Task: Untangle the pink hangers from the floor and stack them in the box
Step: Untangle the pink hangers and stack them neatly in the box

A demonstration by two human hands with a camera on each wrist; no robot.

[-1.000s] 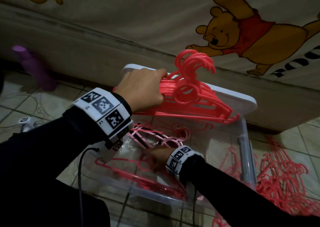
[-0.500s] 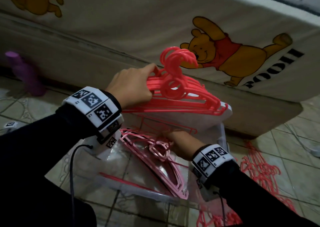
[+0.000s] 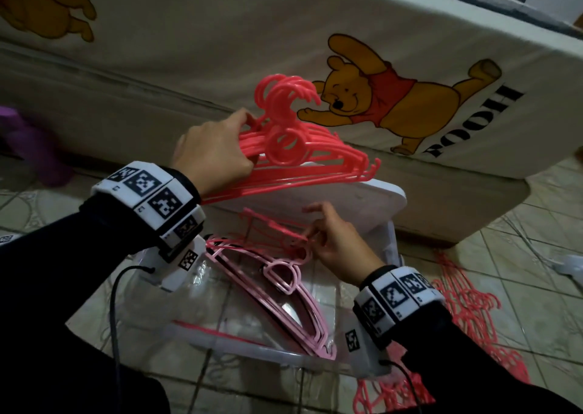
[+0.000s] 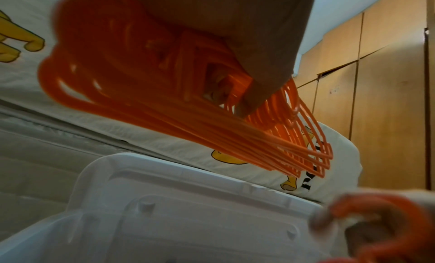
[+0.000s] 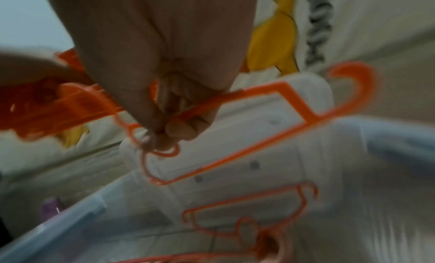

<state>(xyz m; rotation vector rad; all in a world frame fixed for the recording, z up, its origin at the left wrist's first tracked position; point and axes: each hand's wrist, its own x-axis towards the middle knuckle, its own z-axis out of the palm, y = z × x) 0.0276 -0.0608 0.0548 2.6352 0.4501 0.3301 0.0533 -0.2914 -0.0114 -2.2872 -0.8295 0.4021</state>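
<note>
The left hand (image 3: 214,158) clutches the coral hanger bundle (image 3: 303,148) above the clear box (image 3: 239,347); the right hand (image 3: 337,243) pinches a single hanger (image 5: 270,118), whose hook, seemingly, could snag the bundle.

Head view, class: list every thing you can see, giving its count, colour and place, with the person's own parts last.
bundle of hangers: one, coral pink, held above the box
single hanger: one, coral pink, over the box
pale hangers: one stack, light pink, inside the box
box: one, clear, on the floor
lid: one, white, behind the box
floor hangers: a tangle, coral pink, right of the box
mattress: one, cream with bear print, behind
left hand: grips the bundle
right hand: pinches the single hanger
</note>
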